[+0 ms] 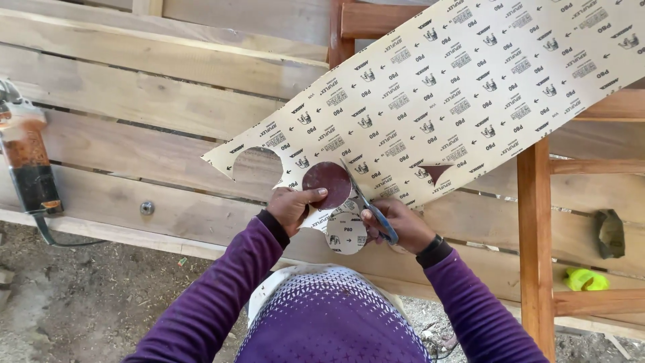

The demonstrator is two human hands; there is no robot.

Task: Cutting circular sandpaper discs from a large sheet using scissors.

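We're looking straight down at our own two hands working over a bench (134,101) made of rough wooden planks.

Left hand (290,205): fingers closed on a dark reddish-brown sanding disc (327,180), pinning it flat against the backing side of a big sandpaper sheet (457,87). Thumb and fingertips sit at the disc's lower-left edge.

Right hand (403,225): wrapped around blue-handled scissors (371,212). The blades point up and left, biting into the sheet just right of the disc. Blades are partly hidden by the paper, so we can't tell how far they're parted.

The two hands sit near each other, disc and scissors between them.

Sheet: pale cream back with a repeated black print, lying diagonally from the hands up to the top-right corner. It has a round cut-out (259,168) at its lower-left end, just left of the disc, and a small triangular notch (435,173) to the right. A cut circle of the same paper (347,233), print side up, hangs just below the disc between the hands.

Around it:
- angle grinder (27,161), rusty orange and black, on the planks at far left, well away from the hands
- bolt head (147,208) in the plank left of the left hand
- reddish wooden chair frame (535,228) at right, under the sheet
- yellow-green object (586,279) and a dark scrap (610,233) at far right

Purple sleeves on both arms, dirt floor below.
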